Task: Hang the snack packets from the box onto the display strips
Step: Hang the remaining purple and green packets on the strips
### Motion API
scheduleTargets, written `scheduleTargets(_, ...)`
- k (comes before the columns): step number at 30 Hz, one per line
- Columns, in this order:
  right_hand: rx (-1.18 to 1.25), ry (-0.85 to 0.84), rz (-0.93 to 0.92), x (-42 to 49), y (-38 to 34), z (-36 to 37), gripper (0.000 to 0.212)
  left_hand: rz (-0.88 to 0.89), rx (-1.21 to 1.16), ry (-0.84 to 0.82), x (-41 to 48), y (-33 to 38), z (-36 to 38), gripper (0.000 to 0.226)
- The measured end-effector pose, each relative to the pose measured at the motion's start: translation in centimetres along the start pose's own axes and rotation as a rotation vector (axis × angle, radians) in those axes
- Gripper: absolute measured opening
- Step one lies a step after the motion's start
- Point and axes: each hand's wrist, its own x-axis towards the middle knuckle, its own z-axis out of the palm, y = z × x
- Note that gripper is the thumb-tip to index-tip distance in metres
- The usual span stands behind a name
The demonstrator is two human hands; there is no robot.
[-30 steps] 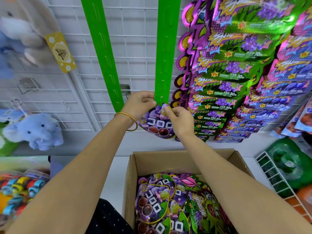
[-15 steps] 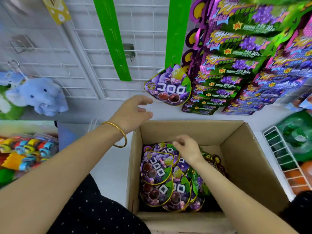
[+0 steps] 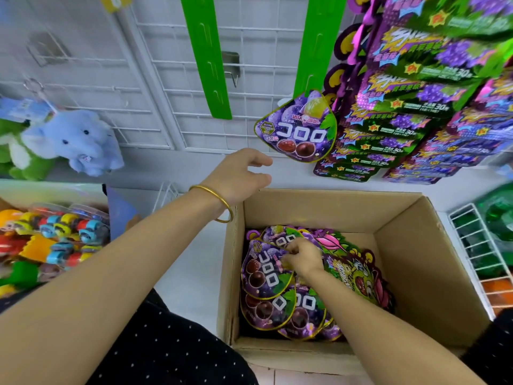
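Note:
A cardboard box (image 3: 327, 209) holds several purple grape snack packets (image 3: 263, 276) and some green-pink ones (image 3: 358, 276). My right hand (image 3: 302, 257) is down in the box, its fingers pinching the top edge of the uppermost purple packet. My left hand (image 3: 241, 176) hovers over the box's far left corner with relaxed fingers, holding nothing. One purple packet (image 3: 298, 129) hangs at the bottom of the right green display strip (image 3: 315, 43). The left green strip (image 3: 206, 56) is bare.
Both strips hang on a white wire grid (image 3: 249, 87). Rows of purple-green packets (image 3: 410, 112) fill the display on the right. A blue plush elephant (image 3: 75, 140) and toy packs (image 3: 52, 234) sit on the left, a wire rack (image 3: 483, 257) on the right.
Both hands let go of the packet now hanging on the right strip. My right hand dropped into the box and pinched a purple packet; my left hand lowered to the box's corner.

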Motion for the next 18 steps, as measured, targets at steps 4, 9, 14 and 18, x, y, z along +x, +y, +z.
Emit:
scheduleTargets(4, 0.457, -0.057, -0.123, -1.3, -1.4, -2.7, 0.022, 0.021, 0.134, -0.091, 0.4, -0.6, 0.8, 0.03)
scheduleTargets(9, 0.484, -0.037, -0.285, -3.9, -5.7, -9.7, 0.016, 0.032, 0.576, -0.311, 0.7, -1.5, 3.0, 0.037)
scheduleTargets(14, 0.531, 0.084, -0.406, -5.5, -8.6, -15.9, 0.014, 0.098, 0.388, -0.121, 2.5, 1.1, 2.7, 0.011)
scheduleTargets(18, 0.549, 0.239, -0.519, -6.5, -10.6, -18.1, 0.015, 0.163, 0.152, -0.019, 3.2, 4.5, 1.3, 0.016)
